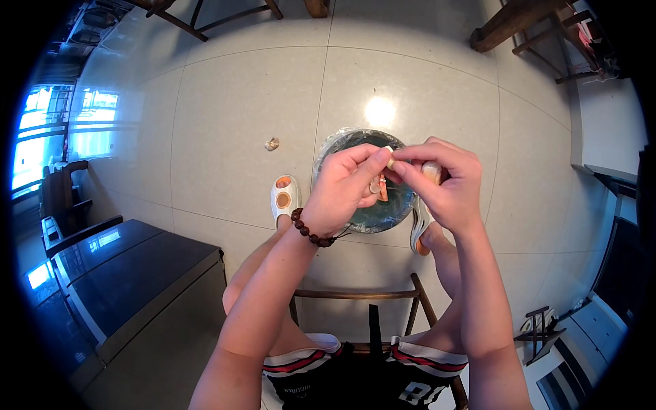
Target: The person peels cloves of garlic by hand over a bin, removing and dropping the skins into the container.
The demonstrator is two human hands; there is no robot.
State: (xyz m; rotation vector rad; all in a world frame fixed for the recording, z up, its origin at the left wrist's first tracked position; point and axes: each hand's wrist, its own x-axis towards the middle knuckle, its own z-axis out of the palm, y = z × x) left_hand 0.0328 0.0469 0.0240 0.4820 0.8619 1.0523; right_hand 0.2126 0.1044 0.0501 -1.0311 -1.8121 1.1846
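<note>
Over a round bin lined with a dark plastic bag [383,217], both my hands meet at the fingertips. Between them is a small pale garlic clove [390,163], pinched by my left hand [345,184] and my right hand [447,179]. A rounded whitish-brown piece, apparently a garlic bulb [431,171], is tucked in the curled fingers of my right hand. Something small and shiny [374,185] shows by the lower fingers of my left hand; I cannot make out what it is. Dark beads circle my left wrist.
Another garlic bulb [272,144] lies on the tiled floor, left of the bin. An orange scrap [383,190] shows inside the bin. My feet flank it. A dark-topped cabinet [137,273] stands at left; wooden furniture legs [502,27] are at the far side.
</note>
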